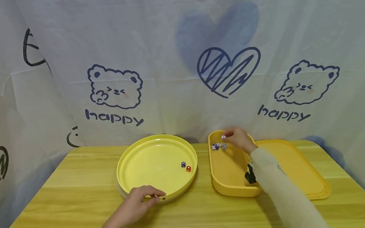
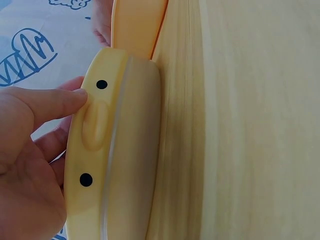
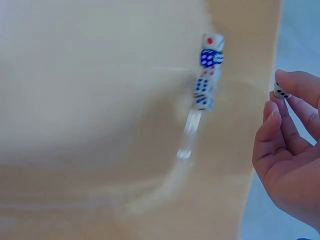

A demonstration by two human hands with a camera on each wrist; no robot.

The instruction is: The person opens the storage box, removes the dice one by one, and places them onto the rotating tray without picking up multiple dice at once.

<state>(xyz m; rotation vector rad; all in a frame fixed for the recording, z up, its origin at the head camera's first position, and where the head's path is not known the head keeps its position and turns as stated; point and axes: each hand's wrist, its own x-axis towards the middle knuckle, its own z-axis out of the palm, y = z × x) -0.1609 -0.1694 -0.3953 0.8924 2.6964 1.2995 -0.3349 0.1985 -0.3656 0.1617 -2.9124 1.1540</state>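
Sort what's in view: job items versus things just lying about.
Likely job:
white die in right fingers
round tray in left fingers
its blue die and red die
bin and the dice inside

Seemingly lying about:
flat lid beside the bin
printed cloth behind

table (image 1: pixel 65 207) before hanging cloth (image 1: pixel 166 58). tray (image 1: pixel 154 165) on table, left half; left hand (image 1: pixel 139 202) at its near edge. two dice (image 1: pixel 183 164) in tray, toward right side, one just behind and left of other. box (image 1: pixel 221 171) right of tray, gap between. group of dice (image 1: pixel 218 146) in box, far end. right hand (image 1: pixel 239 138) above far end, holding single die (image 1: pixel 223 137). lid (image 1: pixel 300 164) on table, right of box, partly behind right sleeve (image 1: pixel 282 184).
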